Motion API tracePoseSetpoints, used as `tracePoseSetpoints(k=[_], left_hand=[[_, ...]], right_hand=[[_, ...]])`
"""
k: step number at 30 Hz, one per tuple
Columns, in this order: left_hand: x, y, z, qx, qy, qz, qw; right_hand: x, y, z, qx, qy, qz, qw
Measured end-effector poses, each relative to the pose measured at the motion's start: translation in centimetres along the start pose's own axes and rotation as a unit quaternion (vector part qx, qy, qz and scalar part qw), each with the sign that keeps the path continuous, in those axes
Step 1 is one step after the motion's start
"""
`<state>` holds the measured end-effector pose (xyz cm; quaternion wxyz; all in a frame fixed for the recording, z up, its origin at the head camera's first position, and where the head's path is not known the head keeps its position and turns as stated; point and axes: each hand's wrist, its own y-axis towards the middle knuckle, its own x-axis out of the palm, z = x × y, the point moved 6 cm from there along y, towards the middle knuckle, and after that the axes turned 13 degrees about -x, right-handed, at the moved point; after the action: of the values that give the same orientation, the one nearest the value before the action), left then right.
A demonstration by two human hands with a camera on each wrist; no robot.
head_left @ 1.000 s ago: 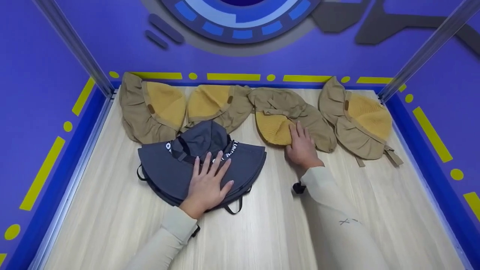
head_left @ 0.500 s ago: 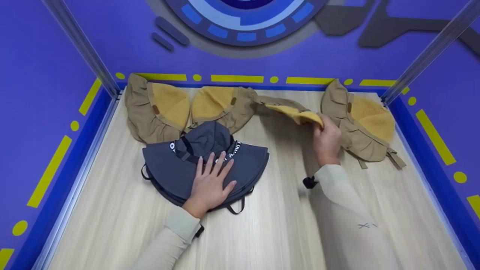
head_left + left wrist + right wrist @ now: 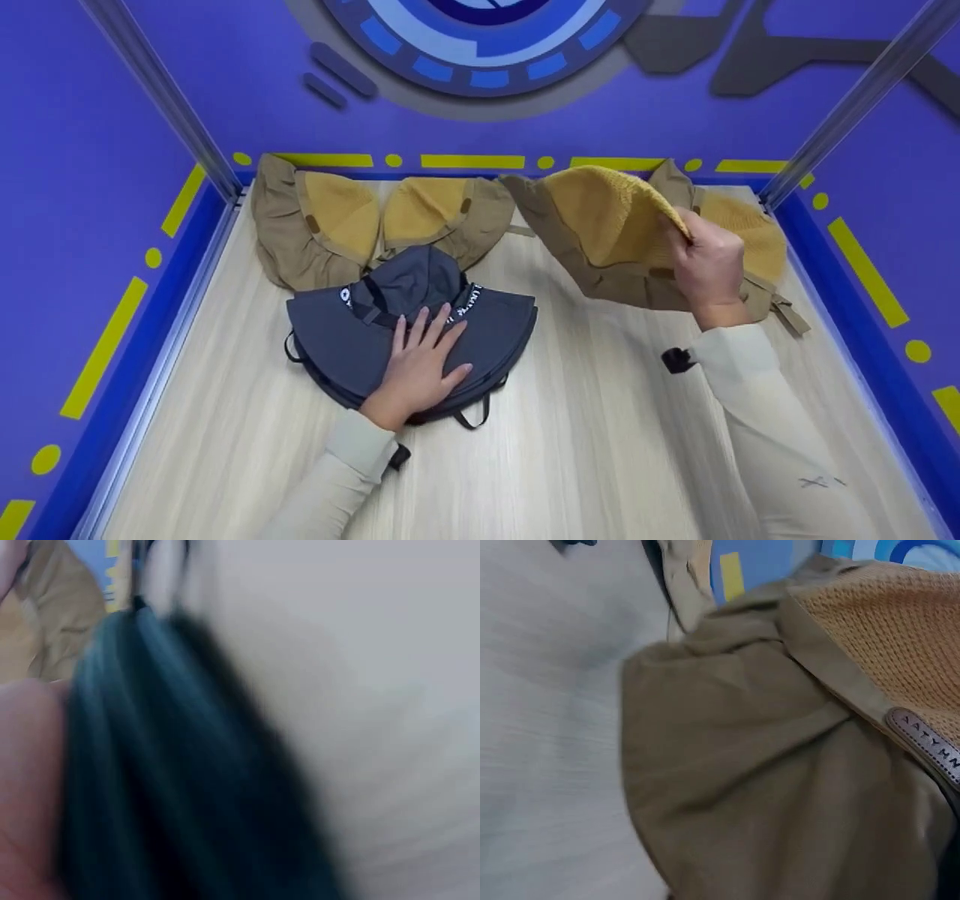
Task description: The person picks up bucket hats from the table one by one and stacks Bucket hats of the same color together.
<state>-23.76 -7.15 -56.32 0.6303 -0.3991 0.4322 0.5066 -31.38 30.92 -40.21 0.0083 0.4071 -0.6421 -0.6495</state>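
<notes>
My left hand [image 3: 420, 364] lies flat with spread fingers on a dark grey bucket hat [image 3: 337, 345], folded so its wide brim fans toward me. More than one brim layer shows at its edge. In the left wrist view the dark brim layers [image 3: 150, 757] are blurred. My right hand [image 3: 709, 259] pinches a tan sun hat [image 3: 600, 217] by the edge of its yellow knitted crown, lifted over the table with the brim hanging down. The right wrist view shows its tan brim [image 3: 742, 765] and a small brown leather label [image 3: 930, 742] with lettering.
Two similar tan and yellow hats lie at the back left, one in the corner [image 3: 337, 210] and one beside it [image 3: 424, 206]. Another hat [image 3: 742, 232] lies back right, partly behind the held one. Blue-purple walls [image 3: 225, 90] enclose the wooden table [image 3: 555, 450] on three sides.
My right hand has gripped the third tan hat by its crown, lifted it off the table and swung it rightward, turning its labelled side into view. The left hand stays on the grey hat.
</notes>
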Motion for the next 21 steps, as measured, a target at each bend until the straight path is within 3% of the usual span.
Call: tracePoseSetpoints(k=[2, 5, 7, 9, 11, 13, 15, 18, 21], left_hand=[[-1.7, 0.1, 0.6, -0.004, -0.032, 0.003, 0.9995], [-5.3, 0.2, 2.2, 0.015, -0.080, 0.077, 0.9937], [-8.0, 0.4, 3.7, 0.049, -0.098, 0.162, 0.9807], [-10.4, 0.6, 5.2, 0.086, -0.107, 0.235, 0.9622], [-12.3, 0.9, 6.5, 0.120, -0.114, 0.281, 0.9453], [-13.4, 1.2, 7.7, 0.147, -0.119, 0.292, 0.9377], [-13.9, 1.6, 8.5, 0.170, -0.123, 0.280, 0.9368], [-13.8, 1.8, 9.2, 0.192, -0.119, 0.257, 0.9398], [-13.4, 1.8, 9.5, 0.204, -0.106, 0.261, 0.9374]], right_hand=[[-0.5, 0.4, -0.9, -0.019, 0.015, -0.014, 0.9996], [-1.2, 0.9, -2.3, -0.048, 0.045, -0.030, 0.9974], [-1.7, 1.3, -3.3, -0.066, 0.069, -0.037, 0.9947], [-2.1, 1.5, -4.1, -0.083, 0.093, -0.044, 0.9912], [-2.3, 1.6, -4.8, -0.095, 0.117, -0.054, 0.9871], [-2.4, 1.6, -5.3, -0.097, 0.141, -0.068, 0.9829], [-2.3, 1.5, -5.5, -0.095, 0.155, -0.083, 0.9799], [-2.2, 1.4, -5.7, -0.081, 0.168, -0.098, 0.9775], [-2.1, 1.3, -5.6, -0.061, 0.165, -0.105, 0.9787]])
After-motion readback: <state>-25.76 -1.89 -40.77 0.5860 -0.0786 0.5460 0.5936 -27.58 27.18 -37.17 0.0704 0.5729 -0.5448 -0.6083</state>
